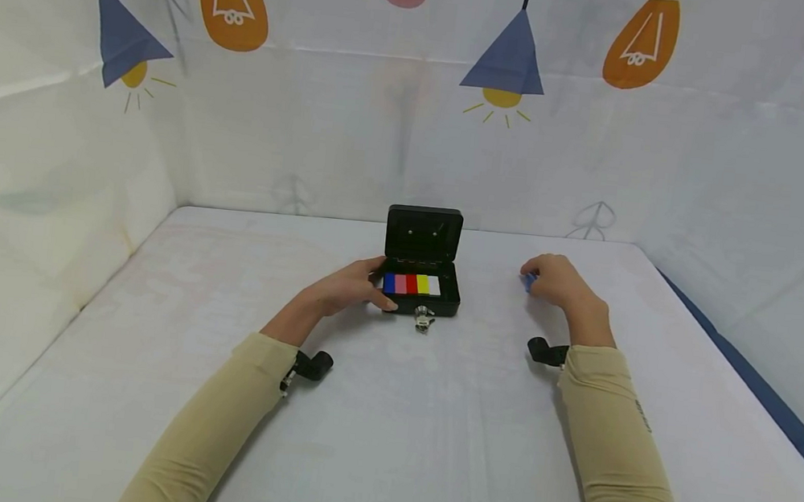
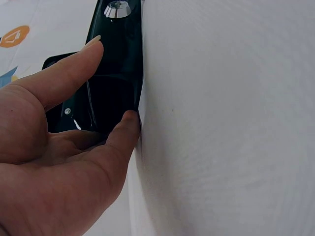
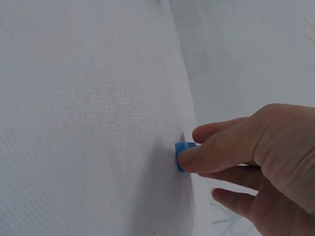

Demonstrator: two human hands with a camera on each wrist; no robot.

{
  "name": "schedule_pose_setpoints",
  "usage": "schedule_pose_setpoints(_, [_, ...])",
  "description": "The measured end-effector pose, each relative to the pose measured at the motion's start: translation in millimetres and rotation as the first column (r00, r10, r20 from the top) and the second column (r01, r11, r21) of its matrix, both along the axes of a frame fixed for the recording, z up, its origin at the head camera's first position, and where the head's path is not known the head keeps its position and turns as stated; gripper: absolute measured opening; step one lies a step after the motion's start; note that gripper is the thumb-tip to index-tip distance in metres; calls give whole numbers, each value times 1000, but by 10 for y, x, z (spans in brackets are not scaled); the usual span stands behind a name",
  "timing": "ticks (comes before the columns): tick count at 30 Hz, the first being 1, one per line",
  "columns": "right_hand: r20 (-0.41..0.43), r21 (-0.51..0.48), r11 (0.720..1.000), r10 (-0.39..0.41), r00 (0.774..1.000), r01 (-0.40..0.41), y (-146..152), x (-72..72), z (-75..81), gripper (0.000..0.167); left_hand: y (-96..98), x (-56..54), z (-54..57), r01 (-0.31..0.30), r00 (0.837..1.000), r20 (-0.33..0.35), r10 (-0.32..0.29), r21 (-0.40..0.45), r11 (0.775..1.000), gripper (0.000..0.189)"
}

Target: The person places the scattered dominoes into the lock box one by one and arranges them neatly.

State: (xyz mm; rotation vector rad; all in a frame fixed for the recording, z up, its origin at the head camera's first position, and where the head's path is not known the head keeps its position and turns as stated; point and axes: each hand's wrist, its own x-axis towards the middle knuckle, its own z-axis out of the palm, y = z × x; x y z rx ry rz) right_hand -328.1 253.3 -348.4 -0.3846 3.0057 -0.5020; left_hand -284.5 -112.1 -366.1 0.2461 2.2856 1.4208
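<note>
A small black cash box stands with its lid raised at the table's far middle. Inside lies a row of coloured blocks: blue, pink, red, yellow and white. My left hand grips the box's left end, thumb at the front by the lock side and fingers round the side. In the left wrist view, the silver lock shows on the front. To the right of the box, my right hand pinches a small blue block between thumb and fingers, at or just above the tabletop.
Keys hang at the lock on the box's front. The white table reaches back to a printed cloth wall. Each wrist carries a small black camera, such as the one on the right.
</note>
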Motion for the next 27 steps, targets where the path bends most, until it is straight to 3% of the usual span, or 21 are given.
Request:
schedule_pose_setpoints(12, [-12, -24, 1000, -8, 1000, 7, -33, -3, 13, 39, -5, 7, -1, -10, 1000, 7, 10, -14, 1000, 104])
schedule_pose_setpoints(27, [-8, -50, 997, 56, 998, -56, -225, -65, -34, 36, -3, -7, -12, -4, 1000, 10, 4, -11, 1000, 103])
